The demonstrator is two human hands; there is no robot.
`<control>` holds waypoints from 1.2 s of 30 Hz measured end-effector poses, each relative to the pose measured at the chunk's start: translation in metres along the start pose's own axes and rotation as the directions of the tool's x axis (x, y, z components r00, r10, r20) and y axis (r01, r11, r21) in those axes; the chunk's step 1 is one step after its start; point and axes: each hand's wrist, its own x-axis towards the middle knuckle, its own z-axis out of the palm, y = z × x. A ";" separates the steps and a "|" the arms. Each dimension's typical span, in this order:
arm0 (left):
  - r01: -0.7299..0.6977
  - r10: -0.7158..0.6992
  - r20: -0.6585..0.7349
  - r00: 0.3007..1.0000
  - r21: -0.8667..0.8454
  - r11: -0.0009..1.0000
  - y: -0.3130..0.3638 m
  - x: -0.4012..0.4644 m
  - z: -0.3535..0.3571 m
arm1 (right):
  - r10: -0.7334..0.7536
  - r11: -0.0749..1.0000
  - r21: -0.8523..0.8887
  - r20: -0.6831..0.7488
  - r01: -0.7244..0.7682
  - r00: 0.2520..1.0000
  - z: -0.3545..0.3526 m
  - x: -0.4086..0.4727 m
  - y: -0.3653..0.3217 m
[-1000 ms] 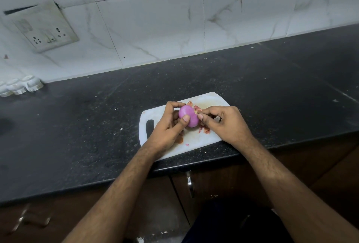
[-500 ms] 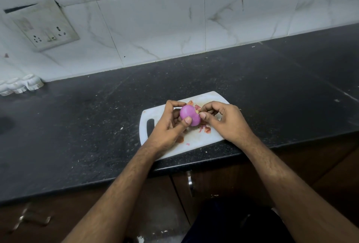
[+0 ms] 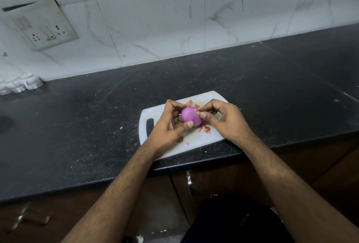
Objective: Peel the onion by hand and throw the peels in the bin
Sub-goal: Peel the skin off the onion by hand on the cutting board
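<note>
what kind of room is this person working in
Most likely a home kitchen. A dark stone countertop runs along a tiled wall with a switch and socket plate, and a white cutting board sits near the edge, where both hands work on a peeled purple onion.

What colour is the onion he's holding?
Pinkish purple, glossy; the onion shows best in the head view.

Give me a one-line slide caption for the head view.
Left hand grips a peeled purple onion over a white cutting board while right hand pinches its root end.
</note>
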 end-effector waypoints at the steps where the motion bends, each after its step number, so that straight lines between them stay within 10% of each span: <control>1: -0.003 0.003 0.003 1.000 0.006 1.000 -0.001 0.000 0.000 | 0.001 1.000 -0.002 0.003 -0.001 1.000 0.000 0.000 0.001; 24: -0.074 0.080 -0.010 0.997 0.277 0.958 0.001 -0.003 0.005 | -0.021 0.951 -0.301 0.173 0.073 0.985 0.003 -0.001 0.009; 30: 0.059 -0.040 -0.127 0.991 0.149 0.987 0.004 -0.005 0.001 | -0.030 0.996 -0.088 0.000 0.030 1.000 0.000 0.000 0.007; 36: 0.130 -0.122 -0.154 0.981 0.044 0.991 0.002 -0.004 0.001 | -0.056 0.935 -0.349 0.034 0.064 0.998 0.009 0.005 0.012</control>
